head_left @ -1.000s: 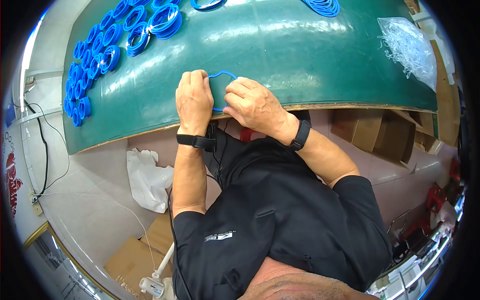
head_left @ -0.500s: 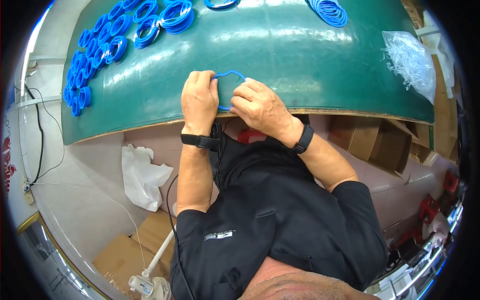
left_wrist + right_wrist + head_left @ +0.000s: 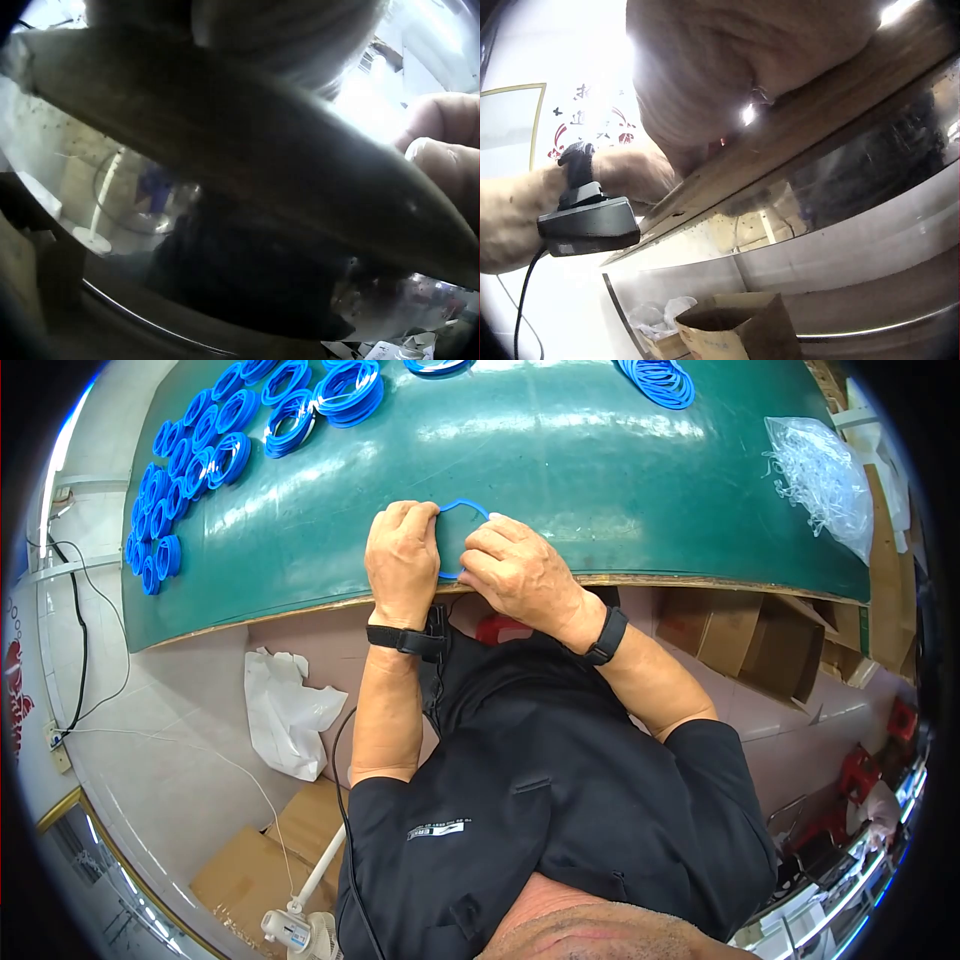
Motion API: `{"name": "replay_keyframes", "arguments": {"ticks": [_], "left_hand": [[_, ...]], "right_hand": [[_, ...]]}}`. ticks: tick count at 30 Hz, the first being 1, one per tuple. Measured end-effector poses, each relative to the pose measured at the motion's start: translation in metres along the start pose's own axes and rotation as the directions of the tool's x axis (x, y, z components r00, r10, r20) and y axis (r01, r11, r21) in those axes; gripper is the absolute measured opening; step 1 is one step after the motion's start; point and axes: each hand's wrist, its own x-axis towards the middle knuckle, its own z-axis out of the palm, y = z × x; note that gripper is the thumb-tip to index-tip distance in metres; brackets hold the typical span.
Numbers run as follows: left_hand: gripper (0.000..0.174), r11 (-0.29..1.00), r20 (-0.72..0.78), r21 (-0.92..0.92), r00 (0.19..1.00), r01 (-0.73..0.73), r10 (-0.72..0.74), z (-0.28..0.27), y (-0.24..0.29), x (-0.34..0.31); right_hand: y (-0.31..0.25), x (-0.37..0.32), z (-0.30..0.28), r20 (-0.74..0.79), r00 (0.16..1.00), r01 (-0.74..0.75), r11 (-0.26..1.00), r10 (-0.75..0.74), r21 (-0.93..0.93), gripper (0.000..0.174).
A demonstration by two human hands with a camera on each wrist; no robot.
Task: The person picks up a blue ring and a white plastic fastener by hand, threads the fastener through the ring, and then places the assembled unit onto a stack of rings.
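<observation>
Pinching a thin blue loop (image 3: 466, 504) between them, two bare hands meet just above the near edge of a green tabletop (image 3: 560, 480) in the head view. The left hand (image 3: 402, 565) has its grip closed on the loop's left side, fingertips pressed together; the right hand (image 3: 522, 575) curls its fingers round the right side. The upper and lower arcs of the loop show between the hands, while the hands cover its sides.

Neither wrist view shows the loop. In the left wrist view, a broad dark band (image 3: 247, 150) crosses the picture and blocks most of the work; blurred, pale fingertips (image 3: 442, 154) show at the right. The right wrist view shows what the head view does not: the underside of a large, shadowed hand close to the lens, and red and dark markings (image 3: 600, 120) on a white wall. It also shows a black wrist device (image 3: 589, 227) strapped to the other arm, and an open carton (image 3: 739, 330) below the table edge.

Around the hands, many bundled blue coils (image 3: 350, 395) cluster at the tabletop's far left, with a fanned blue coil (image 3: 657, 382) at the far right. A clear plastic bag (image 3: 825, 485) of thin, clear pieces lies near the right end. A crumpled white bag (image 3: 287, 715) lies below, left of the person.
</observation>
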Motion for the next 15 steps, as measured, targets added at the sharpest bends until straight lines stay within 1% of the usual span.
{"name": "replay_keyframes", "arguments": {"ticks": [7,10,13,15], "left_hand": [[0.009,1.0,-0.015,0.009,1.0,0.019,-0.019,0.0,0.001,0.002],[0.008,0.999,-0.002,0.02,0.999,0.039,-0.039,-0.003,0.004,0.008],[0.008,0.995,0.091,0.1,0.995,0.02,-0.03,-0.007,0.005,0.014],[0.006,0.991,0.119,0.132,0.993,-0.003,-0.012,-0.009,0.008,0.017]], "right_hand": [[0.001,0.0,0.001,-0.03,0.999,0.016,1.0,-0.016,0.005,0.024],[0.001,-0.001,0.0,0.004,1.0,-0.001,1.0,0.001,0.005,0.024],[0.002,-0.002,0.002,-0.009,1.0,0.012,1.0,-0.012,-0.001,0.024],[0.002,-0.002,0.003,-0.017,1.0,0.018,1.0,-0.018,-0.003,0.024]]}}
